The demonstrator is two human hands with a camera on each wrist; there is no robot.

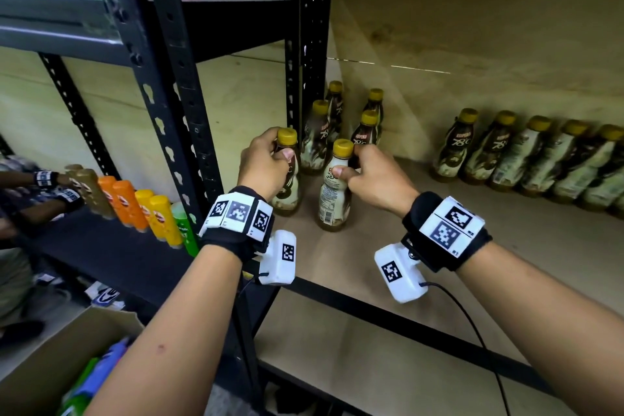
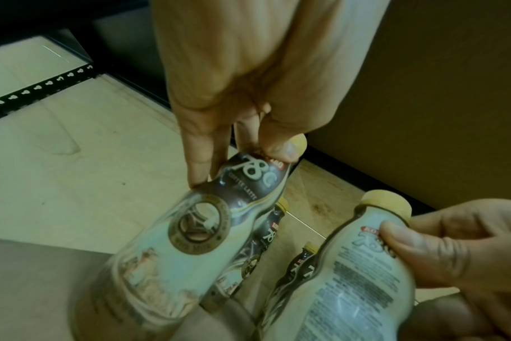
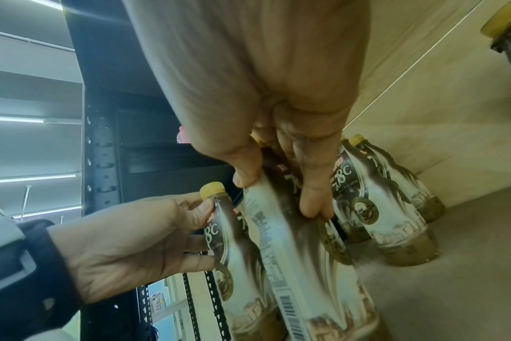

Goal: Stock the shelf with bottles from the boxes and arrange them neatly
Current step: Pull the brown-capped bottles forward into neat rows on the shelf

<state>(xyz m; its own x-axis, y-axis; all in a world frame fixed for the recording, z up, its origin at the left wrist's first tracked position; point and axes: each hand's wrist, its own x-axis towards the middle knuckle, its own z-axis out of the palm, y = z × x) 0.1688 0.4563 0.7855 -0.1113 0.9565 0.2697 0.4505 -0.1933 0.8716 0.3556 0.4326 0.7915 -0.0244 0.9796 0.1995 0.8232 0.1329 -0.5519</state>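
Two coffee bottles with yellow caps stand upright near the left front of the wooden shelf board point(image 1: 439, 213). My left hand point(image 1: 266, 159) grips the neck of the left bottle point(image 1: 287, 186), whose brown label point(image 2: 248, 182) faces the left wrist camera. My right hand point(image 1: 368, 172) holds the upper part of the right bottle point(image 1: 332, 192), its white printed side point(image 3: 277, 230) turned to me. Several more bottles point(image 1: 337, 125) of the same kind stand in a cluster just behind. In the right wrist view my left hand point(image 3: 149, 233) pinches its bottle point(image 3: 228, 249) below the cap.
A row of the same bottles point(image 1: 526, 159) lines the back right of the shelf. A black upright post point(image 1: 182, 105) stands just left of my left hand. Orange, yellow and green bottles point(image 1: 141, 209) fill the neighbouring shelf, where another person's hands point(image 1: 50, 186) work. A cardboard box point(image 1: 50, 365) sits below left.
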